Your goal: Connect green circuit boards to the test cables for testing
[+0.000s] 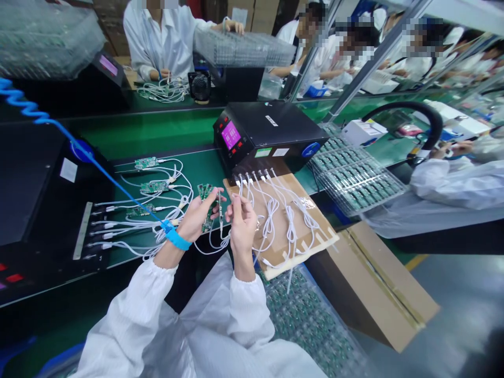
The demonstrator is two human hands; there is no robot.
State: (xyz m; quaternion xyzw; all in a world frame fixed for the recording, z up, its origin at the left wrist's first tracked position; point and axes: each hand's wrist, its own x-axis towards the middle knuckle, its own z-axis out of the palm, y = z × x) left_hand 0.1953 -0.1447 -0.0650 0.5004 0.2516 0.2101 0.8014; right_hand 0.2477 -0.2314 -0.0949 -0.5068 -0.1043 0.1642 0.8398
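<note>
My left hand [196, 216], with a blue wrist strap [176, 236] below it, grips several green circuit boards [205, 192]. One circuit board [220, 209] stands edge-on at its fingertips, and a white cable [221, 231] hangs beneath it. Close by on the right, my right hand [243, 227] has its thumb and fingers pinched together; what is between them, if anything, is too small to make out. Left of my hands, more circuit boards [154, 187] lie on the green bench, joined to white cables [129, 227].
A black tester [275, 123] with a pink screen feeds white cables over a cardboard sheet [283, 231]. Another black box [51, 194] stands left. Trays of boards [358, 178] lie right; a carton [386, 283] sits below. A blue coiled cord [106, 176] crosses to my wrist. Co-workers sit around.
</note>
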